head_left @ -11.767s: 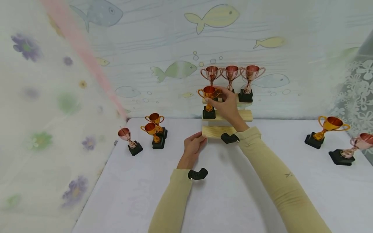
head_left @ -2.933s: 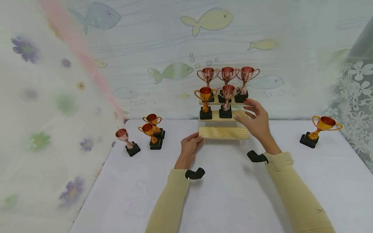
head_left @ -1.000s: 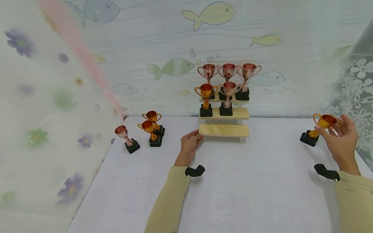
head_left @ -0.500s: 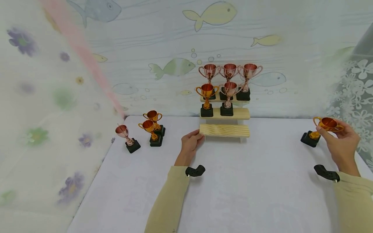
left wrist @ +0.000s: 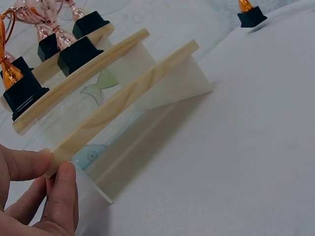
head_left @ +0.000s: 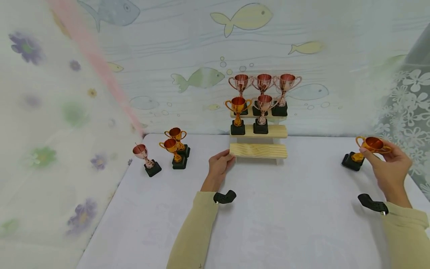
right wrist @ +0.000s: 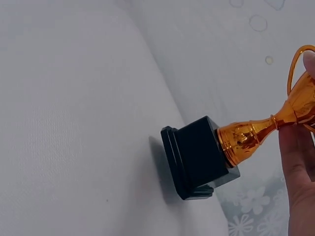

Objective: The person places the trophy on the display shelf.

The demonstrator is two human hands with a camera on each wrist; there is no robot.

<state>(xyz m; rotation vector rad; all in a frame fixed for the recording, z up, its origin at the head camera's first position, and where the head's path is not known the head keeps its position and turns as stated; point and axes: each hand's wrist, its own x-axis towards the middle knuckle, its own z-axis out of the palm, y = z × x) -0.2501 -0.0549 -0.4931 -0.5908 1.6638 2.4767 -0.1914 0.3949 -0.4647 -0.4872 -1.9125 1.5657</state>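
Note:
My left hand [head_left: 220, 166] pinches the left end of the lowest board [left wrist: 118, 105] of a three-tier wooden shelf stand [head_left: 258, 150], thumb above and fingers beneath. At the far right of the table, my right hand [head_left: 391, 166] holds a gold trophy cup [head_left: 373, 144] by its bowl. Its black base [right wrist: 197, 157] hangs close over the table or touches it; I cannot tell which. On the middle tier stand a gold trophy [head_left: 237, 108] and a pink trophy [head_left: 263, 106], side by side. Three pink trophies [head_left: 287, 84] line the top tier.
Two gold trophies [head_left: 172, 147] and one pink trophy [head_left: 142, 151] stand on the white-covered table [head_left: 285, 216] to the left. Behind the stand hangs a fish-patterned cloth [head_left: 201, 45]. A flowered curtain [head_left: 43, 157] borders the left side, white lace [head_left: 416, 108] the right.
A pink trophy from the right now stands on the middle tier beside the gold one. My right hand went right, took the gold trophy and shifted it slightly left. The left hand stayed.

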